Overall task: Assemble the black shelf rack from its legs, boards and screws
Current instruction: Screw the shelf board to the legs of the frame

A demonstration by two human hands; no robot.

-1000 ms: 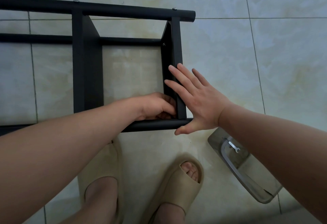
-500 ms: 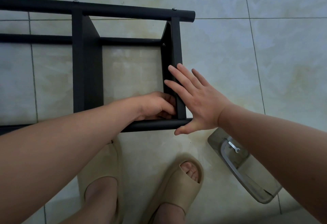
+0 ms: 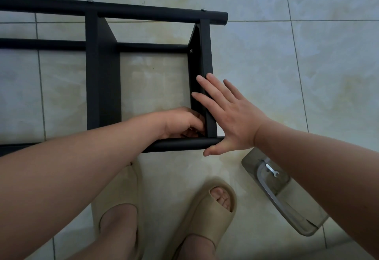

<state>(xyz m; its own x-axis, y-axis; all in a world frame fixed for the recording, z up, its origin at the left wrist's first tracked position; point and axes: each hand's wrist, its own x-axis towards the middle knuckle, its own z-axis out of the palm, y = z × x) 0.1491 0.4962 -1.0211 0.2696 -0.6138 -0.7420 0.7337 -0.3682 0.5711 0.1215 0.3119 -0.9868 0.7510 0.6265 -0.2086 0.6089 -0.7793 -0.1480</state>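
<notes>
A single wide-angle view looks from the person's head almost straight down at the tiled floor (image 3: 297, 71). Both forearms enter from the lower corners and reach up toward the middle, so the left hand (image 3: 180, 122) and right hand (image 3: 231, 116) sit near frame centre, close to the lens. The black rack (image 3: 102, 79) lies on the floor across the upper left and is cut off by the left edge. The person's own sandalled feet (image 3: 215, 204) fill the bottom middle, directly beneath the camera.
</notes>
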